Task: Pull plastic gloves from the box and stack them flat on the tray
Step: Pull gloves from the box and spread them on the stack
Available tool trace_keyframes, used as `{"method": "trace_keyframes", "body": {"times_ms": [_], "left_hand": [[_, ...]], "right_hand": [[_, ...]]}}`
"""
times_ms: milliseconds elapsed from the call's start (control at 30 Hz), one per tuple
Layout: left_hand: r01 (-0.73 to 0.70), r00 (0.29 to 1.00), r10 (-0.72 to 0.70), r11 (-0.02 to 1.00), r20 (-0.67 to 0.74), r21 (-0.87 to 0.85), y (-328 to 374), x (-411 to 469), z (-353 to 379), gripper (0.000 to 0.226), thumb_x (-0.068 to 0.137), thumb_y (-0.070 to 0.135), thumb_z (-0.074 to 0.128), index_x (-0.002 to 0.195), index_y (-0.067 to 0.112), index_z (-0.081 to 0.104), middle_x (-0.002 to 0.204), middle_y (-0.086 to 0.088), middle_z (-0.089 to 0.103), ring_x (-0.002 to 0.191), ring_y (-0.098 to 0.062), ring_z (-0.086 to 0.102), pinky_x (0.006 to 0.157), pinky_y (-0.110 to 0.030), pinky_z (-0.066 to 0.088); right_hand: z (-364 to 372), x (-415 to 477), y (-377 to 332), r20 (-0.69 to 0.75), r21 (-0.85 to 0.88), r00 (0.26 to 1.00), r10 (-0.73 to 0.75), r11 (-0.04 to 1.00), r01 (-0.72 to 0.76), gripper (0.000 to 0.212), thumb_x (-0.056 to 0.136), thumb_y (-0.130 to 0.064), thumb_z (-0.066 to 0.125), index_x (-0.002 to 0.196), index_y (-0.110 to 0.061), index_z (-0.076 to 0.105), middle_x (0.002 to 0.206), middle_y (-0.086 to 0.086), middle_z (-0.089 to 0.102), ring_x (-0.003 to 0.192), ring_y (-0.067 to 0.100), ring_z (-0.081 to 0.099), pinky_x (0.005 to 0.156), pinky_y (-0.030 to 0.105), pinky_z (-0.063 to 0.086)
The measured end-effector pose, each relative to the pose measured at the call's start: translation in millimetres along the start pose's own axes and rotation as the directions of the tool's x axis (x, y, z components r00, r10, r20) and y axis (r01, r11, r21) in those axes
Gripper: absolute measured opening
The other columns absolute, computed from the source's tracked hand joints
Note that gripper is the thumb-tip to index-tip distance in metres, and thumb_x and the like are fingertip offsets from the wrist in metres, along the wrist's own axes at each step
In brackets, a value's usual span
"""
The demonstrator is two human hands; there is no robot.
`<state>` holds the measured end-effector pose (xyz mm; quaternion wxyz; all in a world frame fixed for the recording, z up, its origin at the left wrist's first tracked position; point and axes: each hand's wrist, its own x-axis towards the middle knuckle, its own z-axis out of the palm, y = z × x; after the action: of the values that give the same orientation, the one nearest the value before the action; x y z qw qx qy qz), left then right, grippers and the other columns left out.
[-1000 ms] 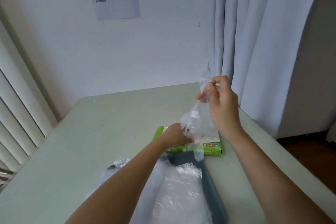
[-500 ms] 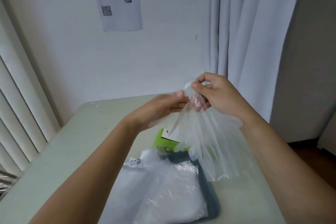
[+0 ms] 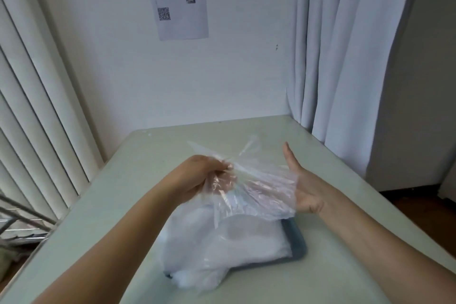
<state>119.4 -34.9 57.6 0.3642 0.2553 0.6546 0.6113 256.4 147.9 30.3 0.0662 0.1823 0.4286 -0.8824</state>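
Observation:
A clear plastic glove (image 3: 261,187) is spread in the air above the tray. My left hand (image 3: 202,177) pinches its left edge with curled fingers. My right hand (image 3: 303,187) is at the glove's right side with the thumb straight up and the palm showing; its fingers lie under the film and are hard to make out. Below, a dark grey tray (image 3: 297,244) carries a stack of several clear gloves (image 3: 222,249) that spills over its left and front edges. The glove box is hidden behind the held glove.
The pale green table (image 3: 118,205) runs to the white wall at the back. Vertical blinds (image 3: 32,131) hang on the left and a grey curtain (image 3: 345,57) on the right. A printed sheet with a QR code (image 3: 180,0) is stuck on the wall.
The hands have come down from chest height and moved apart, spreading the glove wide over the tray. The right hand went from a pinch to a flat pose.

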Motion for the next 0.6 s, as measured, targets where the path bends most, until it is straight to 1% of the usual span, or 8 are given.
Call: {"method": "trace_keyframes", "body": {"times_ms": [33,100,133,200,300,367,500,600], "left_hand": [[0.017,1.000,-0.017,1.000,-0.026,0.008,-7,-2,-5,0.013,0.093,0.002,0.053,0.086,-0.003,0.063,0.075,-0.016,0.071,0.056,-0.021,0.066,0.053,-0.027,0.054],[0.049,0.997,-0.047,0.998,-0.068,0.029,-25,-7,-17,0.012,0.094,0.004,0.054,0.089,-0.003,0.063,0.075,-0.015,0.071,0.059,-0.022,0.067,0.056,-0.030,0.056],[0.070,0.995,-0.066,0.997,-0.078,0.044,-33,-7,-21,0.012,0.095,0.004,0.054,0.090,-0.002,0.063,0.075,-0.014,0.071,0.061,-0.023,0.067,0.058,-0.031,0.057],[0.128,0.988,-0.120,0.988,-0.098,0.084,-50,-11,-29,0.012,0.096,0.004,0.053,0.092,-0.002,0.062,0.076,-0.014,0.071,0.061,-0.023,0.067,0.057,-0.031,0.057],[0.205,0.973,-0.193,0.976,-0.130,0.081,-68,-15,-34,0.011,0.094,0.000,0.053,0.090,-0.006,0.061,0.073,-0.018,0.069,0.056,-0.024,0.065,0.051,-0.030,0.054],[0.223,0.966,-0.213,0.973,-0.144,0.059,-75,-17,-35,0.011,0.092,-0.004,0.056,0.084,-0.009,0.061,0.065,-0.018,0.066,0.048,-0.024,0.062,0.046,-0.028,0.052],[0.213,0.962,-0.209,0.977,-0.174,0.007,-82,-19,-36,0.015,0.090,-0.006,0.056,0.078,-0.008,0.064,0.062,-0.018,0.064,0.048,-0.025,0.062,0.049,-0.029,0.054],[0.212,0.962,-0.196,0.975,-0.189,0.068,-88,-16,-35,0.020,0.090,-0.002,0.058,0.073,-0.003,0.066,0.066,-0.017,0.066,0.054,-0.024,0.064,0.058,-0.031,0.055]], "right_hand": [[-2,3,6,0.031,-0.006,1.000,0.004,1.000,-0.004,0.079,0.066,-0.072,0.062,0.103,-0.004,0.074,0.109,0.017,0.070,0.092,0.027,0.071,0.100,0.033,0.047],[-2,11,15,0.042,0.003,0.999,0.020,1.000,-0.020,0.065,0.050,-0.043,0.090,0.099,-0.004,0.075,0.102,0.015,0.072,0.084,0.028,0.071,0.083,0.037,0.057],[-5,16,20,0.012,0.009,1.000,0.025,1.000,-0.025,0.063,0.044,-0.026,0.096,0.098,-0.003,0.074,0.097,0.015,0.072,0.080,0.027,0.072,0.075,0.038,0.060],[-6,27,31,-0.061,-0.061,0.998,0.025,0.998,-0.029,0.039,0.055,-0.006,0.085,0.091,-0.002,0.069,0.084,0.014,0.073,0.070,0.025,0.072,0.064,0.036,0.061],[1,36,42,-0.200,-0.185,0.980,0.014,0.981,-0.051,0.002,0.085,0.000,0.060,0.085,-0.001,0.061,0.073,0.015,0.071,0.060,0.024,0.071,0.054,0.033,0.058],[-1,44,46,-0.262,-0.240,0.965,-0.012,0.969,-0.053,0.010,0.094,-0.004,0.054,0.085,-0.001,0.056,0.070,0.016,0.070,0.055,0.025,0.069,0.048,0.031,0.057],[2,45,51,-0.245,-0.495,0.969,-0.014,0.862,-0.112,0.029,0.083,-0.031,0.071,0.089,-0.005,0.060,0.078,0.011,0.067,0.064,0.020,0.068,0.054,0.029,0.057],[3,47,54,-0.240,-0.704,0.967,-0.092,0.702,-0.108,0.016,0.083,-0.018,0.073,0.084,-0.004,0.066,0.073,0.009,0.062,0.058,0.014,0.058,0.054,0.022,0.051]]}}
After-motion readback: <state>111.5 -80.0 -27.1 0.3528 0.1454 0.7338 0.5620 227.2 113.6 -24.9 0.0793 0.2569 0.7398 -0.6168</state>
